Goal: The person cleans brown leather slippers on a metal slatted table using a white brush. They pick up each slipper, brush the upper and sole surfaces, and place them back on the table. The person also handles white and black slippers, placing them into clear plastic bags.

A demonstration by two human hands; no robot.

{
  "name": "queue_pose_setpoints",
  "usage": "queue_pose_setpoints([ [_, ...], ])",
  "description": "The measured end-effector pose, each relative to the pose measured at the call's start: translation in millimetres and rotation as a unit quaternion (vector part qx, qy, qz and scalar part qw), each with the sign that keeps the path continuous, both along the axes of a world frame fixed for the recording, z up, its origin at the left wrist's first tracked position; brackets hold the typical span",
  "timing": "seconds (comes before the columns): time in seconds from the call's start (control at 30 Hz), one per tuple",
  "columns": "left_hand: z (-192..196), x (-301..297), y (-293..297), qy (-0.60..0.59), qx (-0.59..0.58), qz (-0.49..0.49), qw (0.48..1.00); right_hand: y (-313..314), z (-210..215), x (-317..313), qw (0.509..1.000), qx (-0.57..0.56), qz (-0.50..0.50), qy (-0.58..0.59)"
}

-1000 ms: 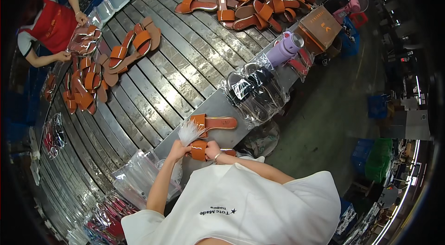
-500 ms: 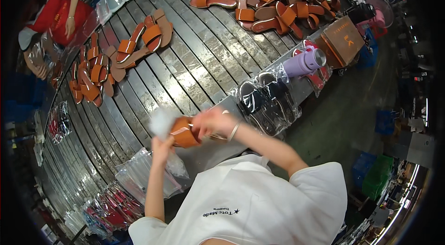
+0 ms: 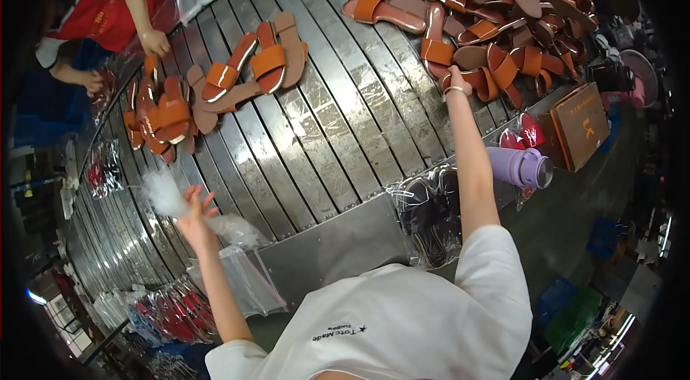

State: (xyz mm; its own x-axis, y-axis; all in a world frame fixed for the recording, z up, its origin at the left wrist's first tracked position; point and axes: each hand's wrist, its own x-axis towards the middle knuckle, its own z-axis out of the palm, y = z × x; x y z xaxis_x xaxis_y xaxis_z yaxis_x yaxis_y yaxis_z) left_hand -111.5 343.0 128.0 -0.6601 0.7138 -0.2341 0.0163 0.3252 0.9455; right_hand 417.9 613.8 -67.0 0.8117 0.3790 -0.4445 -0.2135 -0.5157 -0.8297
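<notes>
My right hand [image 3: 458,83] is stretched out to the near edge of a large pile of sandals. Its fingers close on an orange-strapped slide sandal [image 3: 486,87] there; the fingertips are partly hidden. My left hand [image 3: 195,220] is over the near left of the slatted metal table, some fingers raised and spread. Crumpled translucent plastic [image 3: 164,193] is caught in it and sticks out on both sides. More tan-soled sandals with orange straps [image 3: 267,60] lie across the table in front of me, and another cluster [image 3: 169,116] lies farther left.
A co-worker in a red apron [image 3: 108,21] reaches toward the left cluster. Bagged dark shoes [image 3: 430,218], a lilac bottle [image 3: 519,167] and a brown shoe box [image 3: 578,125] line the near right edge. Flat clear bags [image 3: 248,283] lie near my left forearm; bagged red items [image 3: 176,315] are beyond.
The sandal that was between my hands is no longer in them. My right hand has moved far right to the pile. My left hand has moved left with the plastic. The co-worker's hand reaches farther over the table.
</notes>
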Motion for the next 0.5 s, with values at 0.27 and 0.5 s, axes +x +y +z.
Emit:
queue_pose_setpoints([
  [0.27, -40.6, 122.5, 36.2, -0.071, -0.072, -0.245, 0.964, -265.0, 105.1, -148.5, 0.774, 0.034, 0.628, 0.066],
  [0.5, -132.5, 142.8, -29.6, 0.194, -0.153, -0.405, 0.88, -46.1, 14.3, -54.6, 0.94, 0.181, 0.211, 0.198],
])
